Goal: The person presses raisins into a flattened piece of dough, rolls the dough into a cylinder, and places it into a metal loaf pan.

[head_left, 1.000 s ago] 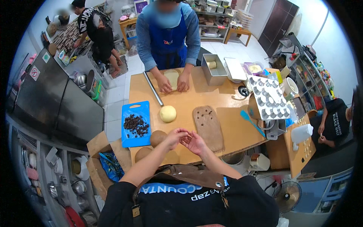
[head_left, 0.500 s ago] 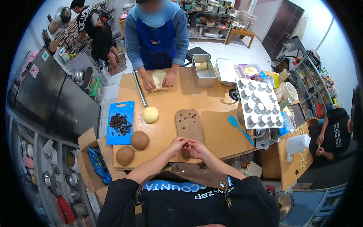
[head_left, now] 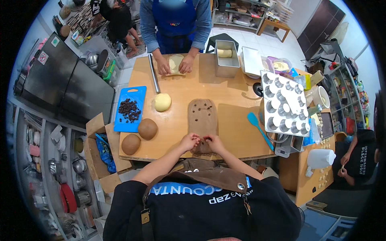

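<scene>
A flat strip of brown dough (head_left: 203, 116) lies lengthwise before me, dotted with several dark raisins near its far end. Over its near end, my left hand (head_left: 189, 141) is closed, fingertips pinched together on something too small to make out. Close beside it, my right hand (head_left: 214, 143) pinches what looks like a dark raisin between thumb and finger. A pile of raisins (head_left: 129, 110) rests on a blue cutting board (head_left: 137, 94) to the left. Two brown dough balls (head_left: 147, 129) and one yellow dough ball (head_left: 162, 102) sit between board and strip.
Across the table, a co-worker's hands (head_left: 175, 65) handle pale dough by a metal rolling pin (head_left: 154, 74). A loaf tin (head_left: 227, 68) stands far right of them. Nearer on the right are a muffin pan (head_left: 284, 105) and a blue spatula (head_left: 260, 130). Another person sits at far right.
My hands have drawn slightly apart, from fingertips meeting to a small gap. The whole view has shifted, so the table appears higher in the picture.
</scene>
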### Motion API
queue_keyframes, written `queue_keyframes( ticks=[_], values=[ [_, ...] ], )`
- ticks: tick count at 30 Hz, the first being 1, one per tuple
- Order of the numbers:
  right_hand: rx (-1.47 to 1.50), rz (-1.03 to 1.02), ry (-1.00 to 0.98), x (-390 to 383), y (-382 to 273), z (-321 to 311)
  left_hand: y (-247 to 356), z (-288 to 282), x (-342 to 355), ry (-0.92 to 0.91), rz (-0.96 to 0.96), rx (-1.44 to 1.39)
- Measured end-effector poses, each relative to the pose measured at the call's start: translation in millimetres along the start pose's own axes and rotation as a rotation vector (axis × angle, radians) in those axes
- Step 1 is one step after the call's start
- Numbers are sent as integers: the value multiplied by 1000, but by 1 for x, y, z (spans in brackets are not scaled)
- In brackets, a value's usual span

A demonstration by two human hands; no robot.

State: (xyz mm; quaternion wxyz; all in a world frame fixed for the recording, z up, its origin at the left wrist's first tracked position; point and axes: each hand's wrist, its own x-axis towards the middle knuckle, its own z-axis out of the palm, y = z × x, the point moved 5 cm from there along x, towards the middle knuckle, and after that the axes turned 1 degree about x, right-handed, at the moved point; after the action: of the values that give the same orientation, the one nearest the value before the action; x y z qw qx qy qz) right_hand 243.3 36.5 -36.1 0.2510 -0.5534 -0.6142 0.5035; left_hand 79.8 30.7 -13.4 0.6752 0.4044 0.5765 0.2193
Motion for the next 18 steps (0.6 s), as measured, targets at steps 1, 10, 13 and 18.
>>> queue_keyframes(
  ticks=[1, 10, 13, 18],
  values=[
    [-24, 31, 0, -1, -2, -5, 3, -2, 0, 19, 9, 67],
    [-4, 27, 169, 25, -36, -57, 9, -21, 41, 161, 111, 305],
    [-78, 56, 120, 31, -44, -65, 20, -18, 39, 199, 81, 295],
    [93, 116, 32, 42, -21, -69, 24, -24, 30, 220, 188, 244]
  ],
)
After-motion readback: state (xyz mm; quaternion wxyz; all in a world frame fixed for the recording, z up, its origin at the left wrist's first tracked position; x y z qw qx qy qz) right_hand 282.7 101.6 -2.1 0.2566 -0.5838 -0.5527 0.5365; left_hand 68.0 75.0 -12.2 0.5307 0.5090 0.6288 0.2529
